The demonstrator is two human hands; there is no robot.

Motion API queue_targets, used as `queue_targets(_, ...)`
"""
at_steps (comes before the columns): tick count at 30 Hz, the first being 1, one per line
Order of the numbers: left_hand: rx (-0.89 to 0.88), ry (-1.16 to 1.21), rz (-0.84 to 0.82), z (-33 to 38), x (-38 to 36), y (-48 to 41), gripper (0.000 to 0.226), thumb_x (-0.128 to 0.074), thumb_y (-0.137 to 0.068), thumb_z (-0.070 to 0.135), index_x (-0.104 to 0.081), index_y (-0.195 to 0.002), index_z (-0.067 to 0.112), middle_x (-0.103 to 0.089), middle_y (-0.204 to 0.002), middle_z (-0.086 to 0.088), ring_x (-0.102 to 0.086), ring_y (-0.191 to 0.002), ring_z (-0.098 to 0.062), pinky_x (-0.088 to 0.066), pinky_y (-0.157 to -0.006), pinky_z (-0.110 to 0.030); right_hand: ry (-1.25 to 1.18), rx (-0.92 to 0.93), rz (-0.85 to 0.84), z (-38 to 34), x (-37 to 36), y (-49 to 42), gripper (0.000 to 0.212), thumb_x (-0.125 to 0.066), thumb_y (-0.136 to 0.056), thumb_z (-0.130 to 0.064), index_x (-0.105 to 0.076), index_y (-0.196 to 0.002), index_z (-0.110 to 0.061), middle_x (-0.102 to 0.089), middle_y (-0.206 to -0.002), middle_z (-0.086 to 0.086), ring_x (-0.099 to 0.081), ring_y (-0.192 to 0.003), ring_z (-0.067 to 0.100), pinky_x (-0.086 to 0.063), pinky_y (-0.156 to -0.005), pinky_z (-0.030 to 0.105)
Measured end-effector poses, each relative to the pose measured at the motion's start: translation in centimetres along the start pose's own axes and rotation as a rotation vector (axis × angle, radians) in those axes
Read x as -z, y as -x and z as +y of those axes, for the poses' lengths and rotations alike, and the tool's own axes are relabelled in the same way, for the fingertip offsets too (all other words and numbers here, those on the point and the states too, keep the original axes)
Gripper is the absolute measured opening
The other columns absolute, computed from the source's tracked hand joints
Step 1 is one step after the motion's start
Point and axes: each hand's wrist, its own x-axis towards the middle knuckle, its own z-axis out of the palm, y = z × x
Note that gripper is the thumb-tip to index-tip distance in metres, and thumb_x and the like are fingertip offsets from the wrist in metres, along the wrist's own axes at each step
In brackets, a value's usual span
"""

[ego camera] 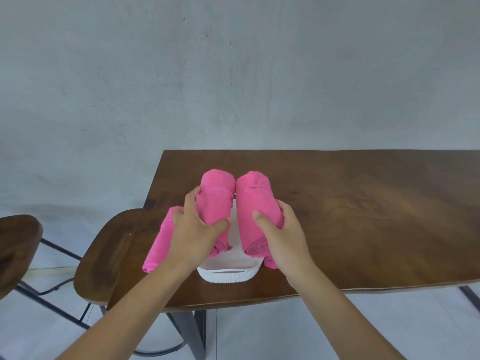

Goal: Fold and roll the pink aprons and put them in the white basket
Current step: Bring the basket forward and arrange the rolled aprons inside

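Note:
A white ribbed basket [228, 275] stands near the table's front edge. My left hand [194, 227] grips a rolled pink apron [215, 193] over the basket's left side. My right hand [281, 235] grips a second rolled pink apron [255, 201] over its right side. A third pink roll [158, 245] lies on the table left of the basket, partly behind my left wrist. A bit of pink [270, 262] shows under my right hand; I cannot tell what it belongs to.
The dark wooden table [363, 216] stretches to the right. A wooden stool [104, 255] stands against its left edge and another stool [18, 245] sits at the far left. A grey wall rises behind.

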Motion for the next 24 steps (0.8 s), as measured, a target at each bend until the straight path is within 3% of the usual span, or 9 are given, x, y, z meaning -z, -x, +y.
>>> queue_targets(2,-0.007,0.010,0.002,-0.3,0.2,0.1,0.090,-0.080,-0.083,0.035,-0.024,-0.152,0.043,-0.034,-0.124,0.007,-0.043,-0.111,-0.017,-0.047,-0.081,-0.030,0.017,0.005,0.025,0.2,-1.2,0.0,0.060,-0.067,-0.093,-0.045,-0.040,-0.145,-0.034,-0.057,-0.125,-0.010,-0.061,-0.111,0.011,-0.061,-0.086,0.035)
queue_targets(5,-0.010,0.087,-0.032,-1.0,0.3,0.2,0.088,-0.078,-0.082,0.042,-0.027,-0.153,0.046,-0.039,-0.130,0.008,-0.047,-0.117,-0.016,-0.053,-0.091,-0.039,0.063,0.005,0.045,0.7,-2.5,0.1,0.063,-0.066,-0.093,-0.045,-0.039,-0.149,-0.032,-0.056,-0.132,-0.009,-0.060,-0.118,0.015,-0.059,-0.091,0.036)
queue_targets(9,0.002,0.022,-0.031,-1.7,-0.2,0.4,0.086,-0.070,-0.079,0.056,-0.030,-0.153,0.043,-0.048,-0.134,0.007,-0.052,-0.117,-0.016,-0.056,-0.096,-0.046,0.144,-0.010,0.051,1.0,-3.3,0.3,0.065,-0.062,-0.097,-0.041,-0.033,-0.154,-0.028,-0.049,-0.141,-0.009,-0.053,-0.125,0.015,-0.049,-0.084,0.022)
queue_targets(11,0.008,-0.054,-0.021,-2.0,-0.4,0.2,0.089,-0.060,-0.075,0.067,-0.030,-0.154,0.041,-0.054,-0.132,0.003,-0.055,-0.116,-0.020,-0.055,-0.096,-0.048,0.206,-0.002,0.062,1.2,-3.4,0.1,0.066,-0.061,-0.098,-0.042,-0.032,-0.155,-0.027,-0.048,-0.145,-0.007,-0.052,-0.128,0.015,-0.047,-0.087,0.023)
queue_targets(14,0.009,-0.165,-0.016,-2.1,-0.9,-0.1,0.084,-0.056,-0.083,0.064,-0.030,-0.157,0.033,-0.057,-0.131,-0.002,-0.053,-0.118,-0.024,-0.046,-0.104,-0.046,0.315,0.018,0.077,1.3,-3.8,0.0,0.069,-0.059,-0.097,-0.046,-0.030,-0.156,-0.027,-0.046,-0.150,-0.006,-0.051,-0.131,0.017,-0.050,-0.096,0.031)
queue_targets(17,-0.017,-0.343,-0.023,-1.8,-1.1,-0.3,0.085,-0.035,-0.080,0.069,-0.033,-0.156,0.029,-0.062,-0.126,-0.001,-0.051,-0.117,-0.024,-0.032,-0.104,-0.041,0.416,0.040,0.079,1.3,-4.2,-0.1,0.070,-0.057,-0.098,-0.047,-0.027,-0.157,-0.026,-0.044,-0.152,-0.004,-0.049,-0.134,0.019,-0.048,-0.101,0.036)
queue_targets(20,0.000,-0.377,-0.022,-2.2,-1.3,-0.7,0.089,-0.020,-0.077,0.074,-0.039,-0.153,0.031,-0.058,-0.127,-0.004,-0.046,-0.116,-0.025,-0.031,-0.099,-0.040,0.542,0.044,0.050,1.1,-4.3,-0.2,0.070,-0.055,-0.099,-0.047,-0.024,-0.158,-0.025,-0.043,-0.152,-0.001,-0.050,-0.132,0.021,-0.049,-0.097,0.034)
queue_targets(24,0.027,-0.367,-0.016,-2.5,-1.9,-1.2,0.063,-0.036,-0.096,0.062,-0.050,-0.146,0.026,-0.039,-0.123,-0.001,-0.032,-0.109,-0.023,-0.032,-0.102,-0.040,0.717,0.034,-0.019,0.9,-4.8,-0.8,0.067,-0.049,-0.100,-0.050,-0.026,-0.157,-0.024,-0.051,-0.143,0.000,-0.058,-0.118,0.020,-0.049,-0.080,0.030)
